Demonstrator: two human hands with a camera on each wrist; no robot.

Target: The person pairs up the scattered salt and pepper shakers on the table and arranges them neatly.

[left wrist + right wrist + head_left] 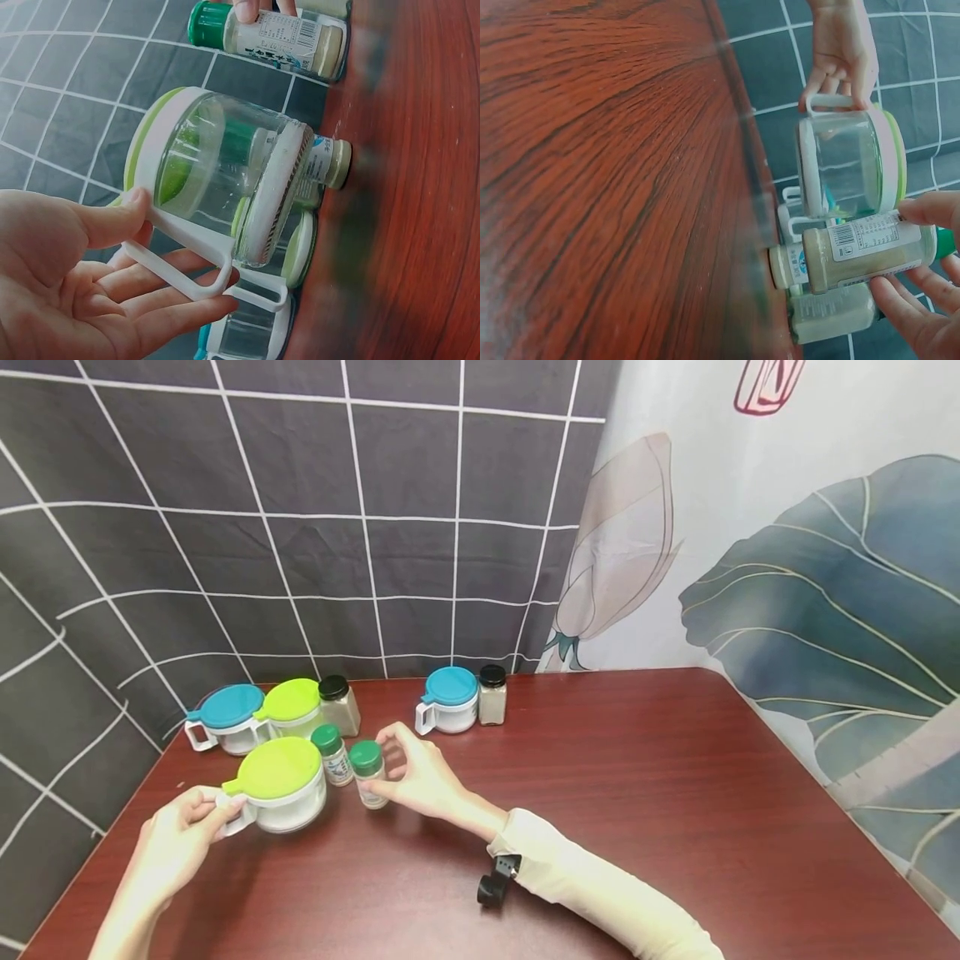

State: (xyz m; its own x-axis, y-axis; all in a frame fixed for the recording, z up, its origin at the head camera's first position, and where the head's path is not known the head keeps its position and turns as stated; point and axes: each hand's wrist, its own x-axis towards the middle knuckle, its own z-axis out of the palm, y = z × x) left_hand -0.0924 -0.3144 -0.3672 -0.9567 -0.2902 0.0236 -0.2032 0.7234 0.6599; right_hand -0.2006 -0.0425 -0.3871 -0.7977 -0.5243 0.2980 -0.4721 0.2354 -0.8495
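My left hand (pixel 176 839) pinches the white handle of a clear seasoning jar (pixel 288 810) with a lime-green lid; the jar appears raised off the tabletop. In the left wrist view, the thumb presses the handle's top near the lid of this glass jar (pixel 225 157). My right hand (pixel 423 777) grips a green-capped spice bottle (pixel 371 785) between thumb and fingers. Its label and pale contents show on the bottle (pixel 866 251) in the right wrist view, where it also looks lifted. Between these two stands another green-capped spice bottle (pixel 337 764).
Behind are a blue-lidded jar (pixel 232 710), a second lime-lidded jar (pixel 292 702) and a black-capped bottle (pixel 341 710). Farther right stand another blue-lidded jar (pixel 453 702) and a black-capped bottle (pixel 492 697). A dark tiled-pattern cloth (pixel 300 560) hangs behind the reddish-brown table (pixel 637 793).
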